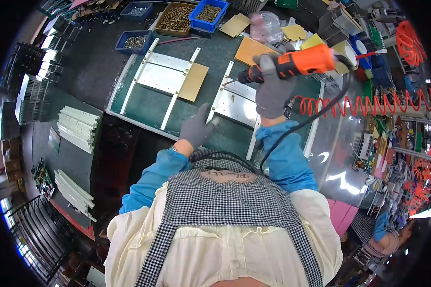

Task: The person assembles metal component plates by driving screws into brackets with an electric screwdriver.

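My right hand [275,93], in a grey glove, is wrapped round an orange and black power screwdriver [304,62]. The tool lies nearly level, its bit pointing left at a small brass-coloured fastener on a thin white rail [220,92]. That rail runs along the left side of a shiny metal panel [239,106]; another rail edges the panel's right side, partly hidden by my hand. My gloved left hand [196,128] is by the near end of the left rail, index finger and thumb apart. Whether it touches the rail is hard to tell.
To the left, a second panel with two rails [160,76] lies on the green work surface [148,112]. Blue bins [134,42] and a brown tray [175,19] hold small metal parts. White metal strips [77,128] are stacked left. A black cable and red coiled hose [359,106] hang right.
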{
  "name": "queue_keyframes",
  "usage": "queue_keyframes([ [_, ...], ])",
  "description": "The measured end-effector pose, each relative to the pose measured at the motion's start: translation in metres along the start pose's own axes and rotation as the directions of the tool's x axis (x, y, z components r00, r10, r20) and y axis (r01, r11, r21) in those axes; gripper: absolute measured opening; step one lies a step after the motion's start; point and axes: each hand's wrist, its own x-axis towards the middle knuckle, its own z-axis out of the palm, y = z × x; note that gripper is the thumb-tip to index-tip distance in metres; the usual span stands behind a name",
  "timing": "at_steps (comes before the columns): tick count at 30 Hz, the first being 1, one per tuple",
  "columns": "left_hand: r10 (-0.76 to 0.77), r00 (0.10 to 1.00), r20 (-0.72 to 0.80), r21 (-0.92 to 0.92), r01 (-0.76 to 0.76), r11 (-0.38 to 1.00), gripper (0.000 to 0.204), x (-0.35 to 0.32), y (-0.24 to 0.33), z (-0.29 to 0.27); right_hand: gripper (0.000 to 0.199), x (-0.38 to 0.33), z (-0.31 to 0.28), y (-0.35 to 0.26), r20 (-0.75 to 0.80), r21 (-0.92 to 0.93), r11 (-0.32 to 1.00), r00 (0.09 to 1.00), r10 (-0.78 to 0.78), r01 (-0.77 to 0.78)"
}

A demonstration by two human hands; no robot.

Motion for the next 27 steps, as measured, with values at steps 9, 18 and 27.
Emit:
queue_keyframes([
  [9,0.004,0.998,0.063,0.094,-0.01,0.996,0.055,0.003,-0.003,0.005,0.03,0.002,0.016,0.0,0.351,-0.125,0.975,0.911,0.216,-0.183],
  [18,-0.097,0.99,-0.099,-0.202,0.076,0.976,0.051,-0.002,-0.009,-0.005,0.031,0.009,0.02,-0.019,0.368,-0.057,0.983,0.911,0.185,-0.177],
  [27,0.115,0.992,0.06,0.165,-0.124,0.978,0.033,0.044,0.066,-0.016,0.057,0.002,-0.024,-0.06,-0.006,0.225,0.974,1.0,-0.027,0.028],
])
